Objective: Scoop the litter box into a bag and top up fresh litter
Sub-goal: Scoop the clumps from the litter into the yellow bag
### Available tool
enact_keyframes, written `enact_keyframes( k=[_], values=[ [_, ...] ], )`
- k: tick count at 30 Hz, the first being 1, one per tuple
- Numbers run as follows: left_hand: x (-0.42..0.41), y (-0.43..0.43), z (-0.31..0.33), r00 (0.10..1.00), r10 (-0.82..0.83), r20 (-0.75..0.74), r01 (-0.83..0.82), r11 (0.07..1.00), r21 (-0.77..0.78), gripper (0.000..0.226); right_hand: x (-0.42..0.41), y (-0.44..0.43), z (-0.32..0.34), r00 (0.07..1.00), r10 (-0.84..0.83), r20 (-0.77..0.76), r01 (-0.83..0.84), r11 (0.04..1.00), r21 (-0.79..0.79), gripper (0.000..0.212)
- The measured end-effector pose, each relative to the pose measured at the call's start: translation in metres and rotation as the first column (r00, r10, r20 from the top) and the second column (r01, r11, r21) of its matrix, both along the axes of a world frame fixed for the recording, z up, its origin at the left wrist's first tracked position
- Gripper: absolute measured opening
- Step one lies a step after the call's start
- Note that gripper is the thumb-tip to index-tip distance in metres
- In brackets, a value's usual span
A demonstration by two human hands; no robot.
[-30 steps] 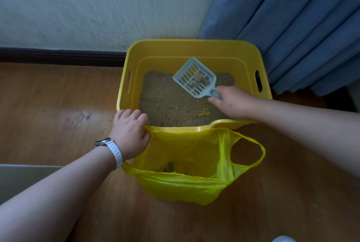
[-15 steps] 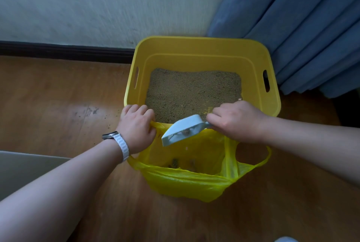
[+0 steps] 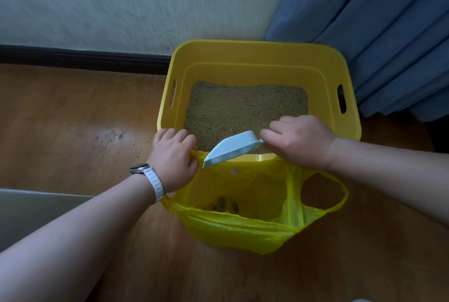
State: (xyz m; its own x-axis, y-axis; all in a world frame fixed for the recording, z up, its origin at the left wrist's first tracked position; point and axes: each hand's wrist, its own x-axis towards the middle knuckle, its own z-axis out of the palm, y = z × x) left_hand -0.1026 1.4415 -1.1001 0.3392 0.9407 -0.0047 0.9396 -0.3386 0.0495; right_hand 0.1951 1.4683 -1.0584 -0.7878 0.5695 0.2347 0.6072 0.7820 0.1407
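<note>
Litter box [image 3: 257, 58] holds litter [image 3: 245, 107]; bag [image 3: 243, 226] holds dark clumps [image 3: 224, 204].

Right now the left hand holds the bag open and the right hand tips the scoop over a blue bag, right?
Not quite: the bag is yellow, not blue, as the head view shows. The left hand holds it open and the right hand tips the scoop.

Litter box [image 3: 257, 52] on floor [image 3: 73, 119], against wall [image 3: 121, 2]; curtain [image 3: 388, 34] to its right. Bag [image 3: 243, 228] in front of box, touching near rim. Scoop [image 3: 230, 149] over that rim. Clumps [image 3: 224, 204] inside bag.
</note>
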Motion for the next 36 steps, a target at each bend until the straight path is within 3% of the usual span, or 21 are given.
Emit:
enact_keyframes(
  k=[5,9,12,14,16,19,22,25,29,31,33,36],
  values=[
    [0.000,-0.001,0.000,1.000,-0.012,0.020,0.012,1.000,0.006,0.017,0.001,-0.001,0.004,0.991,0.121,-0.053,-0.117,0.990,0.078,0.028],
    [0.000,-0.001,0.000,0.999,-0.017,0.030,0.016,1.000,0.007,0.016,0.000,-0.002,0.000,0.992,0.101,-0.075,-0.101,0.995,-0.005,0.033],
    [0.000,-0.001,0.000,1.000,-0.018,0.025,0.018,1.000,0.005,0.018,0.001,0.021,0.013,0.975,-0.221,-0.022,0.213,0.957,-0.195,0.032],
    [0.000,-0.001,0.002,0.999,-0.025,0.025,0.025,1.000,0.000,0.023,0.015,0.047,0.024,0.848,-0.507,0.153,0.528,0.788,-0.317,0.027],
    [0.000,-0.001,0.002,0.999,-0.032,0.025,0.032,0.999,0.001,0.024,0.036,0.072,0.027,0.745,-0.618,0.252,0.667,0.677,-0.311,0.031],
    [-0.001,-0.001,0.001,0.999,-0.036,0.016,0.036,0.999,-0.006,0.023,0.067,0.091,0.029,0.656,-0.542,0.524,0.725,0.647,-0.238,0.032],
    [-0.001,-0.001,0.001,0.999,-0.034,0.017,0.034,0.999,0.002,0.023,0.075,0.090,0.025,0.528,-0.335,0.780,0.652,0.749,-0.120,0.029],
    [-0.001,-0.001,0.001,0.999,-0.031,0.029,0.031,1.000,0.003,0.023,0.061,0.093,0.014,0.528,-0.289,0.799,0.509,0.860,-0.025,0.030],
    [0.000,-0.002,0.001,0.999,-0.025,0.030,0.025,1.000,-0.008,0.023,0.043,0.108,0.011,0.540,-0.358,0.762,0.491,0.869,0.060,0.025],
    [0.001,-0.002,0.001,0.999,-0.022,0.031,0.022,1.000,-0.012,0.023,0.037,0.115,0.009,0.494,-0.353,0.795,0.509,0.858,0.064,0.022],
    [0.000,-0.003,0.000,0.999,-0.023,0.030,0.023,1.000,-0.011,0.021,0.034,0.116,0.006,0.433,-0.297,0.851,0.527,0.849,0.028,0.021],
    [0.000,-0.002,0.000,0.999,-0.036,0.032,0.036,0.999,0.001,0.020,0.037,0.107,-0.005,0.412,-0.137,0.901,0.569,0.811,-0.136,0.024]
  ],
)
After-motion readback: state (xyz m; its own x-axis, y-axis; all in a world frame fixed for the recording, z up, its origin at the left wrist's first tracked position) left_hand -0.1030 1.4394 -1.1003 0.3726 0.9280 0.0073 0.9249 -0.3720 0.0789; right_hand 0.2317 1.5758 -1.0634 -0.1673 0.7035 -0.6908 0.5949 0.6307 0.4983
